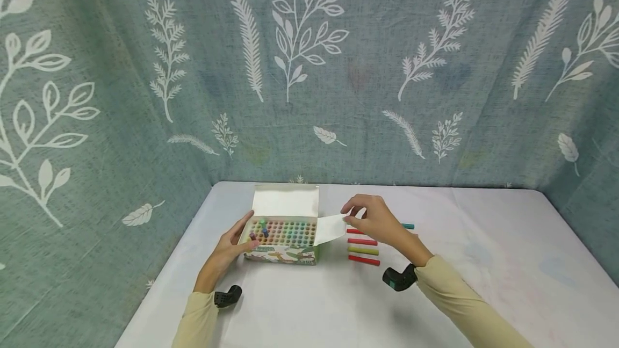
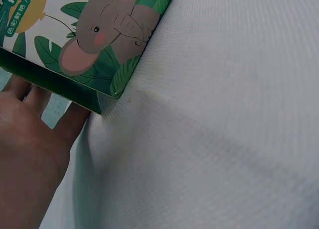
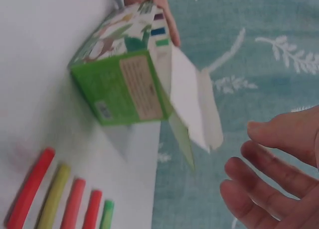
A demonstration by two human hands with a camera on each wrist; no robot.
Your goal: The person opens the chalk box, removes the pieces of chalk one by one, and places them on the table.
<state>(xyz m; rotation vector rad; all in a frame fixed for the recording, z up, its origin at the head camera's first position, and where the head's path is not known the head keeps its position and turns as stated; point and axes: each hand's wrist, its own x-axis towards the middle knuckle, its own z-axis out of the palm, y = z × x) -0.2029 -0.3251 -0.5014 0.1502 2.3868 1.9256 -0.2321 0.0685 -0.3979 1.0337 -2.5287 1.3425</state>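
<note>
Rectangular cardboard box, left fingers gripping it, right fingers loose beside papery flap

the box has a green end, the backdrop white-leafed grey-green.

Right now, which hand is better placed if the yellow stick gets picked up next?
Probably the right hand: it looks empty in the right wrist view and hovers near the yellow stick. The left hand is farther away, gripping the left end of the box.
</note>
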